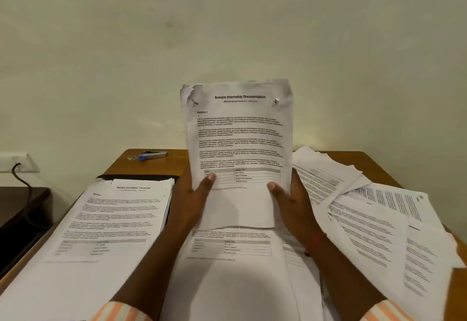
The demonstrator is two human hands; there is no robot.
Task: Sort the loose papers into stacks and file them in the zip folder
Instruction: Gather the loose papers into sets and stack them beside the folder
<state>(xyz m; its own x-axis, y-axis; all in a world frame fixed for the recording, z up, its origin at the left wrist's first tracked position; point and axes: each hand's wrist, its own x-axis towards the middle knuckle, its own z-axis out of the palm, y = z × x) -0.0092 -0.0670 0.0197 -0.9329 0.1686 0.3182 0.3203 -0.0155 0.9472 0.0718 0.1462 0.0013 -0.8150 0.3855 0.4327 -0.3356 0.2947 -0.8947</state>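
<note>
White printed paper bundle (pixel 240 143), headed "Sample Internship Documentation", stands upright between the two hands, its top corners crumpled and curled. The left hand (pixel 193 203) grips its lower left edge, with the thumb laid across the front of the page and the fingers hidden behind. The right hand (pixel 293 209) grips the lower right edge the same way. The bundle's bottom edge comes down to a flat pile of white printed sheets (pixel 232 252) lying under and between the wrists; whether the two touch cannot be told.

Left of the left hand lies a thick squared stack of white pages (pixel 113 219) titled "Sample Education Transcript". Past its far end shows the edge of a flat black case (pixel 137 176), on which the stack seems to rest; whether this is the zip folder cannot be told. Beyond the left hand, near the far edge of the brown wooden worktop (pixel 161 166), lies a silver stapler with a blue part (pixel 150 155).

Right of the right hand, loose white printed sheets (pixel 366 219) are spread untidily, overlapping at many angles. A red thread (pixel 319 238) circles the right wrist, and orange-and-white striped sleeves (pixel 121 312) cover both forearms. Far left of the hands, a black cable (pixel 21 176) hangs from a white wall socket.
</note>
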